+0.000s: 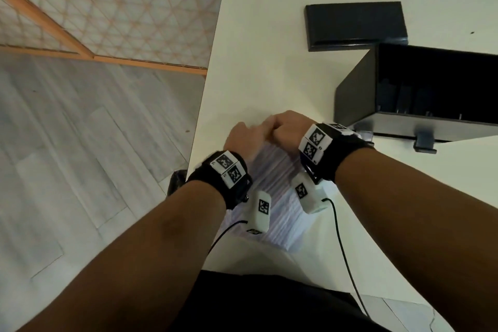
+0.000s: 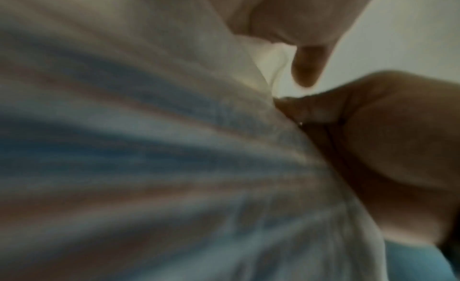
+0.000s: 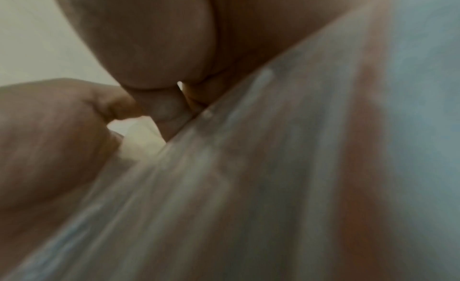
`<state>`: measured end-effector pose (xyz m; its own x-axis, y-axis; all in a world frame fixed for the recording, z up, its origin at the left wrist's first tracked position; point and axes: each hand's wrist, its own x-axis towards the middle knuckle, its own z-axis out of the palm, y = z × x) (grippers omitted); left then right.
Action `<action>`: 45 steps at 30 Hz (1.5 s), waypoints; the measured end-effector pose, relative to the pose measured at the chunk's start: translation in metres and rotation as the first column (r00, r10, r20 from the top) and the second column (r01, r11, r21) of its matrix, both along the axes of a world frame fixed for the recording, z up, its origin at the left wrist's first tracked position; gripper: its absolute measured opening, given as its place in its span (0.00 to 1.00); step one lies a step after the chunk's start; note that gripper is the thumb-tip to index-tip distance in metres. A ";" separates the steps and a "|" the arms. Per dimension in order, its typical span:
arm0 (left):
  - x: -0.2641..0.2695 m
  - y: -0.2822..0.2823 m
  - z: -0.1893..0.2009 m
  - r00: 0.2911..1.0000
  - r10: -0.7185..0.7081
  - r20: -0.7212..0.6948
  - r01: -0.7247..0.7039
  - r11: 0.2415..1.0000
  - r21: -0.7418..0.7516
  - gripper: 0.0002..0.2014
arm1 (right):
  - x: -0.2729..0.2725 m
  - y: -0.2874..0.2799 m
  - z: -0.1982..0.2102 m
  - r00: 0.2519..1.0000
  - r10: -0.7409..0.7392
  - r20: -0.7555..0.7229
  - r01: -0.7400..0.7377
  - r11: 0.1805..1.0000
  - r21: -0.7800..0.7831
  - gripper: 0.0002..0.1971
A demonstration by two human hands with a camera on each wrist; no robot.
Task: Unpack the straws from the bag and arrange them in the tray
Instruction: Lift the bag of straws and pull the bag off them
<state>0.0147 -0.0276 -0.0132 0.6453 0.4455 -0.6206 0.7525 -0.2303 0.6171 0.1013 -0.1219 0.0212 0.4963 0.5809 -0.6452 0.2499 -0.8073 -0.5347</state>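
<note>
A clear plastic bag [image 1: 272, 170] of pastel straws [image 2: 124, 157] lies on the white table [image 1: 256, 48], running lengthwise away from me. My left hand [image 1: 244, 137] and right hand [image 1: 289, 127] meet knuckle to knuckle at its far end. Each pinches the bag's top edge. In the left wrist view the bag's crumpled edge [image 2: 271, 73] sits between my left fingers [image 2: 306, 69] and the right hand [image 2: 373, 147]. In the right wrist view the bag [image 3: 298, 167] is blurred, with my right hand [image 3: 161, 59] above it. The black tray [image 1: 355, 94] stands to the right.
A flat black lid [image 1: 355, 24] lies on the table behind the tray. The table's left edge [image 1: 204, 94] runs close to my left hand, with grey wood floor [image 1: 80, 143] beyond. Thin cables [image 1: 342, 237] trail from both wrist units.
</note>
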 end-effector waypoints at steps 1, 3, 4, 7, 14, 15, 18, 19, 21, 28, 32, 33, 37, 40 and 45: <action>0.000 -0.004 -0.001 0.999 -0.041 0.010 0.041 0.999 0.011 0.22 | 0.001 -0.001 0.000 1.000 -0.009 -0.007 0.009 1.000 0.012 0.10; 0.000 -0.008 -0.003 1.000 -0.018 0.007 0.017 0.998 0.053 0.18 | 0.001 -0.002 -0.001 1.000 0.001 0.014 -0.001 1.000 0.008 0.10; 0.001 -0.009 0.003 1.000 -0.019 -0.002 0.019 0.996 0.088 0.21 | 0.001 -0.004 -0.001 1.000 0.001 0.026 -0.001 1.000 0.002 0.10; 0.003 -0.008 0.007 1.000 -0.013 -0.017 0.016 0.976 0.217 0.25 | 0.006 -0.013 -0.002 0.999 -0.003 0.045 0.004 1.000 -0.020 0.07; 0.005 -0.013 0.014 1.000 0.020 0.021 -0.024 0.974 0.226 0.27 | 0.012 -0.055 0.006 0.987 0.068 0.144 -0.050 0.991 -0.125 0.09; 0.005 -0.013 0.015 0.999 0.024 0.032 -0.031 0.971 0.237 0.27 | 0.013 -0.061 0.006 0.985 0.069 0.156 -0.048 0.990 -0.131 0.10; 0.003 -0.007 0.019 0.997 0.049 0.054 -0.061 0.966 0.251 0.27 | 0.017 -0.082 0.007 0.988 0.042 0.148 -0.025 0.993 -0.118 0.09; 0.003 -0.007 0.021 0.996 0.046 0.073 -0.063 0.965 0.255 0.26 | 0.016 -0.090 0.008 0.992 0.018 0.125 -0.004 0.994 -0.108 0.10; 0.005 -0.011 0.027 0.994 0.017 0.110 -0.046 0.964 0.264 0.26 | 0.015 -0.103 0.010 0.995 -0.088 0.040 0.091 0.990 -0.103 0.10; 0.012 -0.026 0.047 0.966 0.057 0.252 -0.123 0.960 0.253 0.24 | 0.014 -0.144 0.027 0.896 -0.412 -0.166 0.405 0.911 -0.073 0.07; 0.015 -0.019 0.072 0.868 0.185 0.460 -0.297 0.937 0.185 0.26 | 0.008 -0.136 0.053 0.811 -0.510 -0.285 0.556 0.825 0.105 0.07; 0.015 -0.015 0.077 0.828 0.239 0.508 -0.357 0.922 0.148 0.27 | 0.008 -0.131 0.060 0.791 -0.519 -0.324 0.584 0.798 0.148 0.08; 0.009 -0.012 0.098 0.662 0.392 0.639 -0.474 0.879 -0.048 0.27 | 0.005 -0.111 0.087 0.777 -0.465 -0.424 0.600 0.750 0.278 0.08; 0.005 -0.018 0.111 0.622 0.355 0.697 -0.434 0.898 -0.070 0.25 | 0.010 -0.095 0.106 0.754 -0.453 -0.476 0.635 0.687 0.353 0.09; 0.006 -0.012 0.113 0.832 0.217 0.511 -0.317 0.941 0.117 0.32 | 0.023 -0.078 0.133 0.683 -0.371 -0.629 0.712 0.529 0.462 0.13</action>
<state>0.0204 -0.0397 0.0995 0.6781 0.7201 -0.1469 0.4178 -0.2132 0.8832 0.1246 -0.2003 0.1544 0.6488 0.6156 -0.4474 -0.4906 -0.1111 -0.8643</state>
